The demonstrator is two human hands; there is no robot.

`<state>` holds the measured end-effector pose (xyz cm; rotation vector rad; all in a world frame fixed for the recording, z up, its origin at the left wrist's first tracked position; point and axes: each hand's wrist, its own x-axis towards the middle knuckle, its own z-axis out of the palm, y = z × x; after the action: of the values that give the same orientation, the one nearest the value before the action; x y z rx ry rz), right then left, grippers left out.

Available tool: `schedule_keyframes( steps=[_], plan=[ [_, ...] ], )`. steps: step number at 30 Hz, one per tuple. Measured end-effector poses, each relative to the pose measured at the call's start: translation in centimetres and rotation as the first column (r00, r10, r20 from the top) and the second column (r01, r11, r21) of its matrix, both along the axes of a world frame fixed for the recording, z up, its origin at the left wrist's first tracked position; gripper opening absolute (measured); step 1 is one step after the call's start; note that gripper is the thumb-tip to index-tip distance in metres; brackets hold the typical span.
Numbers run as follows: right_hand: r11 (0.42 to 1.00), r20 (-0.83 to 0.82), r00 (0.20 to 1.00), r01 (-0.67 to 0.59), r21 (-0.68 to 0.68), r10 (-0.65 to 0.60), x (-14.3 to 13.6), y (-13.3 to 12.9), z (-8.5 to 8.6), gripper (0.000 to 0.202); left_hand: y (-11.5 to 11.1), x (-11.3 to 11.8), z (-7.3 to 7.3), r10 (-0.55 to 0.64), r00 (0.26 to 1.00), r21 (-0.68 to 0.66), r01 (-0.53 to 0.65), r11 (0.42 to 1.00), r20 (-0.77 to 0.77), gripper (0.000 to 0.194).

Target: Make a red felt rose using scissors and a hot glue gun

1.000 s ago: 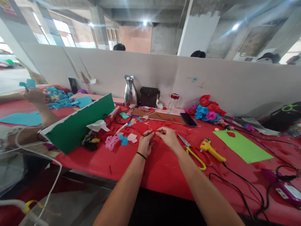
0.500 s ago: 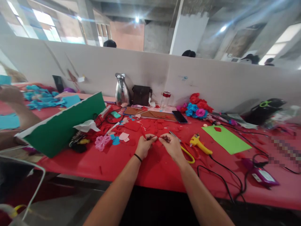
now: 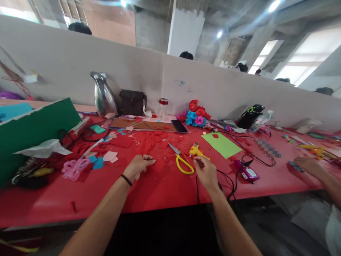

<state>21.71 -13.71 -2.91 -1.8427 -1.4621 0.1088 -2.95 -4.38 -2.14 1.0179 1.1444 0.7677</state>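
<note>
Behind the right hand [image 3: 207, 175], the yellow glue gun [image 3: 196, 150] lies partly hidden.

Head-worn view, facing forward and down, near above red table [image 3: 165, 188], pale partition [image 3: 149, 71] beyond

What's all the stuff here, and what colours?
Table: 1, red, front
Partition: 1, whitish, behind table
Heads: several, dark-haired, beyond partition
Jug: 1, silver, back left
Bag: 1, dark, beside jug
Jar: 1, clear, red-lidded, back middle
Phone: 1, black, near jar
Flowers: one bunch, red, blue and pink, back
Container: 1, black, back right
Board: 1, green, left
Loopy thing: 1, pink, left
Scraps: many, mostly red, pink, blue, centre and left
Scissors: 1, yellow-handled, centre
Glue gun: 1, yellow, right of scissors
Sheet: 1, lime, right
Device: 1, purple, right
Bits: many, mixed, far right
Co-worker's hand: 1, far right
Left hand: 1, black band, near scraps
Right hand: 1, beside glue gun
</note>
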Motion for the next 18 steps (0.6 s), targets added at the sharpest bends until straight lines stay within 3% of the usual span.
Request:
schedule_keyframes(
  steps=[2,5,8,10,14,18],
  plan=[
    [0.969,0.263,0.962,0.135,-0.205,-0.078,2.8,1.6,0.5,0.034,0.3,0.3,-0.3,0.001,0.992,0.048,0.005,0.999,-0.123,0.023],
    [0.923,0.329,0.94,0.202,-0.328,-0.089,5.7,4.3,1.0,0.045,0.6,0.5,-0.2,-0.062,0.99,0.027,0.066,0.997,-0.13,0.026],
    [0.897,0.323,0.946,0.173,-0.408,-0.035,6.8,5.9,1.0,0.043,0.6,0.1,0.2,-0.138,0.989,-0.009,0.138,0.99,-0.052,0.029],
    [0.889,0.321,0.947,0.162,-0.429,-0.018,7.0,6.4,0.8,0.04,0.7,-0.4,0.1,-0.137,0.984,0.027,0.141,0.99,-0.116,0.027],
    [0.901,0.314,0.945,0.214,-0.377,-0.093,6.9,6.0,1.0,0.039,1.3,-1.1,-0.8,-0.005,0.93,0.24,0.101,0.965,-0.368,0.011],
    [0.927,0.257,0.952,0.238,-0.291,-0.164,6.4,4.5,1.8,0.039,1.6,-1.0,-1.7,0.012,0.924,0.281,0.104,0.954,-0.383,0.007]
  ],
)
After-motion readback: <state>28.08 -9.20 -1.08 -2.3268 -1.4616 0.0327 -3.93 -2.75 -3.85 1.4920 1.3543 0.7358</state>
